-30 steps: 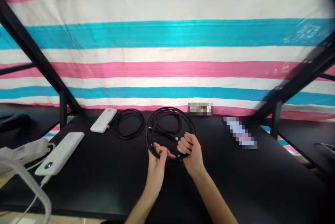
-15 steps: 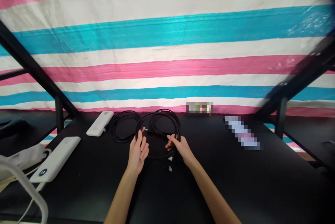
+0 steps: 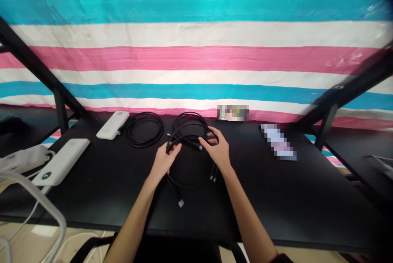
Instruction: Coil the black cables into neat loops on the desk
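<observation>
A coiled black cable (image 3: 186,137) forms a ring between my two hands, just above the table. My left hand (image 3: 164,157) grips the ring's left side, thumb over the strands. My right hand (image 3: 218,149) curls loosely around the right side, thumb and fingers bent about the strands. A silver-tipped plug (image 3: 181,203) hangs below my left hand, and small metal tips (image 3: 213,178) show under my right hand. Directly behind the ring lies a second black cable coil (image 3: 189,116), partly overlapped by it. Another black coil (image 3: 144,145) rests to the left.
Two white power banks (image 3: 113,125) (image 3: 63,160) lie on the left of the black table (image 3: 276,205). Beside them are a white power strip (image 3: 26,158) and a white cable. Two blurred-out items (image 3: 233,113) (image 3: 278,142) sit at the back and right. A striped sheet (image 3: 196,58) hangs behind.
The view has tilted downward, showing the table's front edge. Both hands have shifted their hold on the ring, the left thumb now lying across it. The ring has separated from the coil behind.
</observation>
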`<state>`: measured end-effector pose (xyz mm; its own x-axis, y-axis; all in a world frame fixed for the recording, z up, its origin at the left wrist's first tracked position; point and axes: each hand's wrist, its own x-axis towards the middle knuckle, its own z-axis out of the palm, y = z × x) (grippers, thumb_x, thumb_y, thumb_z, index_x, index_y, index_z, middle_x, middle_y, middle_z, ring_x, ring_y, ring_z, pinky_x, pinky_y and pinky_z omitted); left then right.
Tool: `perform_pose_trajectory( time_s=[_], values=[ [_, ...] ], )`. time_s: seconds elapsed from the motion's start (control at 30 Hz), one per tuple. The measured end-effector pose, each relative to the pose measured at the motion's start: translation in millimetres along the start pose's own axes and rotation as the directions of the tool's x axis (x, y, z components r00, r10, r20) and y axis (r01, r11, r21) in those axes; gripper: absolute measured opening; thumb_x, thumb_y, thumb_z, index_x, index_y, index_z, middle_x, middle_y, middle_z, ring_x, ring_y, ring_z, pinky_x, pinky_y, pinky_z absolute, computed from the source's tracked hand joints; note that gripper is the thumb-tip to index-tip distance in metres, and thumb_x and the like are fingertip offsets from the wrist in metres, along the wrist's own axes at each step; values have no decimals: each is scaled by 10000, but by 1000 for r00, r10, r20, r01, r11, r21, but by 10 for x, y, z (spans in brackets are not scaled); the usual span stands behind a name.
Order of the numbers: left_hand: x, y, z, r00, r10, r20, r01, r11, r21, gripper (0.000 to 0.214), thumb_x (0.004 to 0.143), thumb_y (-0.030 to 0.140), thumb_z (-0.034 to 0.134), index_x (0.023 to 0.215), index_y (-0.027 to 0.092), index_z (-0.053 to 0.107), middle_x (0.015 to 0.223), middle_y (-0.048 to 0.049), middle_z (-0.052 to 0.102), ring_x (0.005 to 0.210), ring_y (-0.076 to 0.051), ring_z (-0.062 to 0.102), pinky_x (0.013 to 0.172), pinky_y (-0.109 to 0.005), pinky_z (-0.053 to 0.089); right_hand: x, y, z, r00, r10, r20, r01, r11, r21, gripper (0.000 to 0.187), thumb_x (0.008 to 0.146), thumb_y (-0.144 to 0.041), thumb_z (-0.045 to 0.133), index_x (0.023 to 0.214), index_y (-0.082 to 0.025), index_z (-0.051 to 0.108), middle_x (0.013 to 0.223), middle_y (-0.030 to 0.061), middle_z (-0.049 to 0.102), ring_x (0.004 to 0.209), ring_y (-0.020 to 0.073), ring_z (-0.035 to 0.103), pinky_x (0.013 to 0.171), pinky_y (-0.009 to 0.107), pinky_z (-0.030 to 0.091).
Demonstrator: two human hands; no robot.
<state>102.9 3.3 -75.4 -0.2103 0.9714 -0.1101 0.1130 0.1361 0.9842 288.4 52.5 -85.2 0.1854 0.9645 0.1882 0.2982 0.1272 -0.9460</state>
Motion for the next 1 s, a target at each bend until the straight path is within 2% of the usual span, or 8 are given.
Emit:
perform_pose_trajectory(
  time_s=[0.2, 0.4, 0.5, 0.57, 0.7, 0.83, 0.93, 1.0],
  values=[
    [11, -2, -20, 986, 152, -66, -149, 987, 53, 198, 649, 296, 722, 563, 177, 589, 565, 21, 560, 543, -122, 496, 527, -214, 377, -22, 17, -55, 978, -166, 127, 190, 959, -211, 590, 628, -438, 751, 1172, -252, 622, 912, 39, 651, 637, 157, 564, 651, 304, 471],
    [45, -33, -30, 978, 170, -121, -178, 983, -52, 126, 624, 241, 741, 732, 193, 699, 737, -26, 674, 718, -185, 595, 610, -234, 434, -32, 73, -53, 974, -112, 195, 148, 972, -182, 135, 709, -371, 681, 731, -238, 689, 659, 19, 647, 633, 193, 574, 596, 271, 388],
    [40, -11, -39, 984, 122, -129, -141, 979, -147, 217, 622, 251, 759, 820, 188, 694, 639, 0, 634, 557, -133, 558, 473, -195, 382, -54, 17, -17, 969, -81, 234, 109, 988, -111, 239, 736, -379, 640, 563, -218, 607, 580, 10, 593, 584, 175, 524, 561, 261, 345],
    [33, 10, -50, 989, 79, -122, -103, 972, -212, 255, 630, 265, 767, 851, 185, 668, 493, 57, 537, 396, -75, 437, 382, -171, 293, -67, -33, 8, 964, -54, 260, 67, 997, -42, 295, 735, -376, 631, 509, -206, 546, 545, -2, 541, 559, 155, 484, 538, 252, 327],
    [11, 33, -71, 999, 28, -32, -38, 939, -343, 284, 655, 291, 770, 865, 174, 617, 383, 119, 408, 286, -25, 290, 313, -147, 182, -83, -100, 18, 938, 61, 340, -103, 989, 107, 318, 714, -407, 646, 514, -200, 510, 434, -53, 394, 406, 96, 349, 412, 234, 244],
    [-43, 44, -60, 983, 14, 185, 75, 881, -468, 304, 681, 281, 758, 923, 155, 623, 361, 122, 374, 262, -28, 273, 287, -138, 184, -68, -118, -18, 905, 162, 392, -284, 918, 276, 340, 679, -446, 675, 549, -222, 454, 346, -111, 262, 295, 62, 202, 325, 230, 119],
    [-90, 70, -47, 952, 14, 307, 169, 811, -560, 225, 720, 275, 725, 866, 134, 629, 377, 106, 368, 274, -32, 269, 275, -138, 198, -47, -128, -31, 910, 182, 372, -341, 840, 422, 404, 636, -435, 706, 538, -236, 368, 335, -128, 229, 286, 50, 173, 305, 222, 104],
    [-102, 89, -55, 946, 17, 324, 202, 751, -629, 164, 775, 284, 672, 788, 133, 610, 372, 111, 321, 271, -27, 216, 262, -138, 184, -45, -146, -17, 918, 190, 350, -355, 786, 506, 446, 616, -412, 724, 536, -237, 322, 344, -133, 216, 296, 43, 156, 298, 215, 98]
  ],
)
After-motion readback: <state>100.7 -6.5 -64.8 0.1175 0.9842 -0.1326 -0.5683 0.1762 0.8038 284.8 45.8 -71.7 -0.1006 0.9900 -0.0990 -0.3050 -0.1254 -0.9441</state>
